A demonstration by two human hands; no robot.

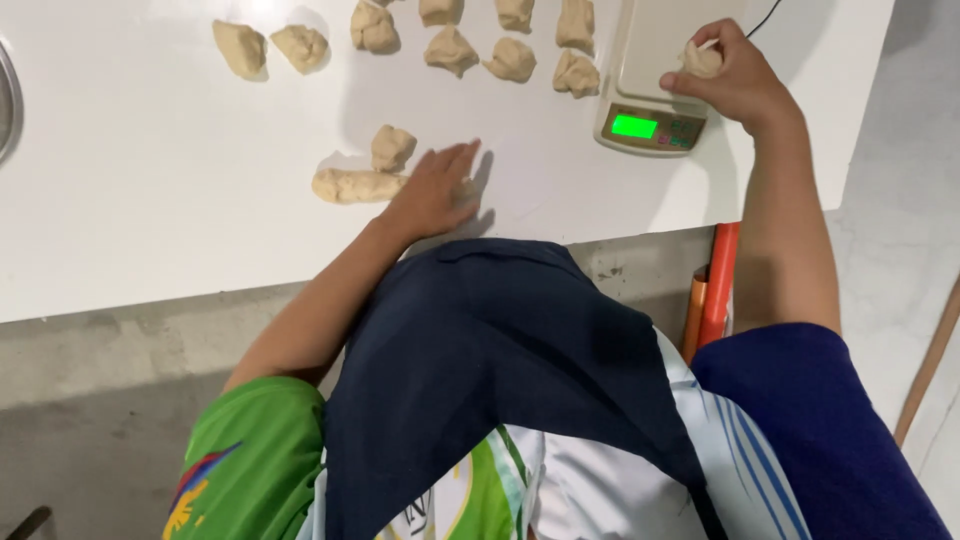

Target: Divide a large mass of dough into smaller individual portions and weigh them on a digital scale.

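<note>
Nine dough lumps (pixel 450 50) already sit in a loose row at the far side of the bench (pixel 150 200). My right hand (pixel 735 80) has its fingers closed on one lump (pixel 702 60) over the scale (pixel 655 75). My left hand (pixel 432 190) lies flat, fingers spread, touching the long dough piece (pixel 355 185), with a chunk (pixel 392 147) just beside it uncut. Far left, a metal rim (pixel 8 100); its contents are hidden.

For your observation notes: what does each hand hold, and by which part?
The right hand pinches a small dough piece around its sides, over the scale. The left hand holds nothing; it lies flat on the table.
</note>
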